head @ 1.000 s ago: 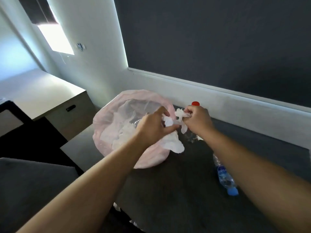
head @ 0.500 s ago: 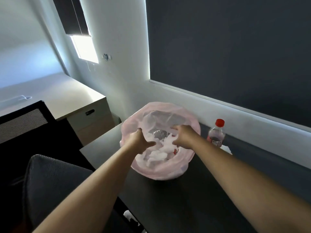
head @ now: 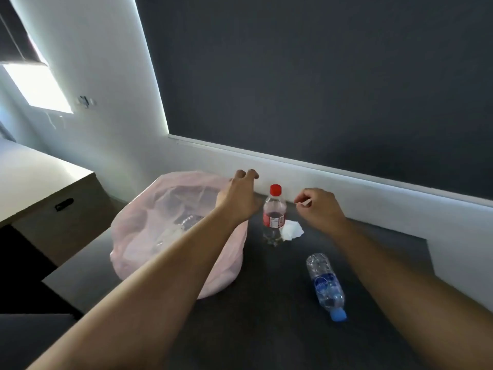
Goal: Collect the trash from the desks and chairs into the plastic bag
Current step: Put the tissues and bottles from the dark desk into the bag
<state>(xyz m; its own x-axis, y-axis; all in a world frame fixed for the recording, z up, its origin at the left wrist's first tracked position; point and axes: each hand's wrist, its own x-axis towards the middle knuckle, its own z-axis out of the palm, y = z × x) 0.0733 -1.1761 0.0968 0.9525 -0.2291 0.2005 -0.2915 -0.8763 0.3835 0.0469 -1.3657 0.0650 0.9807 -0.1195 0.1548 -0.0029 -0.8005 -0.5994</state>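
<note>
The pink plastic bag (head: 133, 236) sits open-mouthed on the dark table (head: 266, 316) with crumpled clear and white rubbish already in it, so the collecting looks partly done on this table. The left hand (head: 237, 198) hangs over the bag's far right rim, fingers loosely curled and, as far as I can see, gripping nothing. The right hand (head: 321, 210) hovers just beyond a crumpled white tissue (head: 293, 231), also loosely curled and empty. Between the two hands a red-capped bottle (head: 274, 214) stands upright just beside the bag, the tissue touching its base. A blue-capped bottle (head: 326, 285) lies on its side nearer the person, well apart from the bag. I'd say this is the reach for the next piece. The right hand seems best placed to close on the tissue or the upright bottle and carry it left over the rim. The left could steady the floppy mouth, since the bag may sag shut.
</note>
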